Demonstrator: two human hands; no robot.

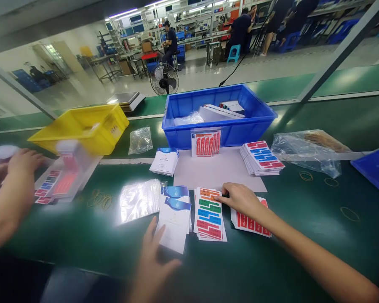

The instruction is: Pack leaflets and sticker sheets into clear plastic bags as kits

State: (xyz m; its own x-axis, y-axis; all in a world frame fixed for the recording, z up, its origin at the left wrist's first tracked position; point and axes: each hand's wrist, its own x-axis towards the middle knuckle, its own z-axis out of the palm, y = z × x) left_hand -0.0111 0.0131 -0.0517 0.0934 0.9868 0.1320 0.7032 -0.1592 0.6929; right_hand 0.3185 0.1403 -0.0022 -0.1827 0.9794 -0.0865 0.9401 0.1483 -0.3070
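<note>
My left hand (158,256), blurred, has its fingers apart and its fingertips at the lower left edge of a stack of white booklets with blue wave tops (174,223). My right hand (240,198) reaches across from the right, a fingertip touching the upper right of a pile of sticker sheets (209,214) in orange, green, blue and red. A gap shows between that digit and the other bent fingers. Partly under my right forearm lies a pile of red label sheets (249,222). Clear plastic bags (139,200) lie left of the booklets.
Behind stand a blue bin (221,122) and a yellow bin (82,128). More booklets (165,161), red-and-blue sticker sheets (262,158) and a bagged set (206,144) lie nearer. Rubber bands (102,200) are scattered about. A co-worker's hands (22,164) work at left.
</note>
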